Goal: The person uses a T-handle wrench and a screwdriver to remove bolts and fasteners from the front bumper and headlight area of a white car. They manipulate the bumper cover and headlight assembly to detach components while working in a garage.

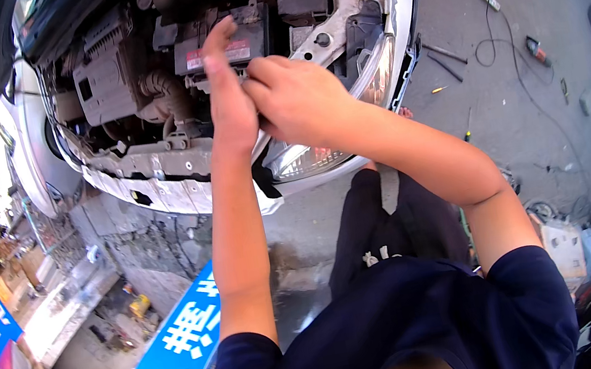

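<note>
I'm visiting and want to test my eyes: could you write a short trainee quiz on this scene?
1. True or false: the left hand and right hand are held far apart.
2. The long sign at lower left is mainly: A) green, B) blue, C) yellow.
3. Which is nearer the hands, the battery or the power strip?

Key: 1. False. 2. B. 3. The battery.

Room to pass lies left, above the front crossbeam (144, 158); battery (254, 35) and ribbed hose (160, 86) obstruct farther in.
</note>
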Demonstrator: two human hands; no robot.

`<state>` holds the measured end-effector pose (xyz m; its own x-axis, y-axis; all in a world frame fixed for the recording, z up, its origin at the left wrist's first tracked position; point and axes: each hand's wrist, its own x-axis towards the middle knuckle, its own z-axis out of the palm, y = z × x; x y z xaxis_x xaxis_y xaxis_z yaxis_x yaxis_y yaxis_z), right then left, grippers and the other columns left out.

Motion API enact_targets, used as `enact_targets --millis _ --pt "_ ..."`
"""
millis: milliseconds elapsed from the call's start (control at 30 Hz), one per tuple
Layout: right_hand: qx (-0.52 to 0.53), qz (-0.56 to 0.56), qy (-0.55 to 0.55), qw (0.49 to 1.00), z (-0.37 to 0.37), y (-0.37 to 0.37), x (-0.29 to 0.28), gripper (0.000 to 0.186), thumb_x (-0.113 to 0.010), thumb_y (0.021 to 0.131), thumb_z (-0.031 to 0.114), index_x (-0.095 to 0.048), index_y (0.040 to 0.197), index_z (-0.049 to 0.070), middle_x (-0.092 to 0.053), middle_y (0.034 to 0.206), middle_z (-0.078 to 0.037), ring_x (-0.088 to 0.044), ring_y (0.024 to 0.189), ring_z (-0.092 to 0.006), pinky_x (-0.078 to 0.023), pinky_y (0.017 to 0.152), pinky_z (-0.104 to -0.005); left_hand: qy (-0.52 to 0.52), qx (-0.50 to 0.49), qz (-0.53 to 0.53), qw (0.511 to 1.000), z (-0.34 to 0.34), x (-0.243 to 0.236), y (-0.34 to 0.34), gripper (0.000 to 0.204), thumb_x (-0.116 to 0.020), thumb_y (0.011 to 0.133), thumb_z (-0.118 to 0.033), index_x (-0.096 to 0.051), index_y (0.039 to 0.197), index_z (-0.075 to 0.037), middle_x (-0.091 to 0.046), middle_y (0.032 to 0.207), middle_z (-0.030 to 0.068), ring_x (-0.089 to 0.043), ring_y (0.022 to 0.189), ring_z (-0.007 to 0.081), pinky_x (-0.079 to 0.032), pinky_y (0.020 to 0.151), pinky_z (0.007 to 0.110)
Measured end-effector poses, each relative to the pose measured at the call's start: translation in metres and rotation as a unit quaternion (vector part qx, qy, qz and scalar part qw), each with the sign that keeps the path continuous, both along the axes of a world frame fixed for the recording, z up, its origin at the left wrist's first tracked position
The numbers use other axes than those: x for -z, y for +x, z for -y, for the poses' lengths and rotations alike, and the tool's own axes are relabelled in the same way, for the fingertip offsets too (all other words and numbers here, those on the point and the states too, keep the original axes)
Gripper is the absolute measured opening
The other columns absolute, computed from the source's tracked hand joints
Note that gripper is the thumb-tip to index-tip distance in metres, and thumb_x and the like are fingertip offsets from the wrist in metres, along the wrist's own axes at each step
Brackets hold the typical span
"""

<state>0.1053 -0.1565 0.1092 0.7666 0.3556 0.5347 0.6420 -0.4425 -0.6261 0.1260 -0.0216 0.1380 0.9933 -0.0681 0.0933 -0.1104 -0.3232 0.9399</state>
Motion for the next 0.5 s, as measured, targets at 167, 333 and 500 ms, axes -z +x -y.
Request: enact_targets --millis 167,333,500 --pt "0.056 -0.115 -0.347 0.929 0.006 0.019 -0.038 0.036 -0.063 0.098 0.038 -0.066 0.088 0.003 -0.068 0.076 -0.014 -0.072 0.069 -0.0352 -0.059 0.059 -0.0435 -0.351 -0.181 -0.048 0.918 -0.018 0.033 -0.029 0.052 -0.036 0.111 -0.048 -0.06 0.115 -0.003 -0.064 0.107 0.0099 -0.057 0.099 0.0182 -0.042 0.088 0.034" --pt "-0.098 -0.114 -0.514 0.844 0.005 0.044 -0.069 0.033 -0.065 0.096 0.038 -0.071 0.09 0.005 -0.072 0.086 -0.015 -0.073 0.082 -0.0351 -0.059 0.068 -0.0456 -0.606 -0.259 -0.384 0.647 0.01 0.059 -0.087 0.035 -0.067 0.102 -0.033 -0.061 0.085 -0.003 -0.061 0.073 0.0094 -0.062 0.068 0.0226 -0.049 0.06 0.033" --pt "-0.342 0.096 -0.457 0.816 -0.013 0.036 -0.084 0.032 -0.06 0.1 0.039 -0.066 0.105 0.007 -0.065 0.098 -0.014 -0.067 0.097 -0.0313 -0.056 0.081 -0.0428 -0.854 -0.187 -0.222 0.432 0.058 0.086 -0.07 0.037 -0.061 0.106 -0.029 -0.059 0.117 0.006 -0.067 0.114 0.0172 -0.068 0.104 0.0262 -0.06 0.087 0.035"
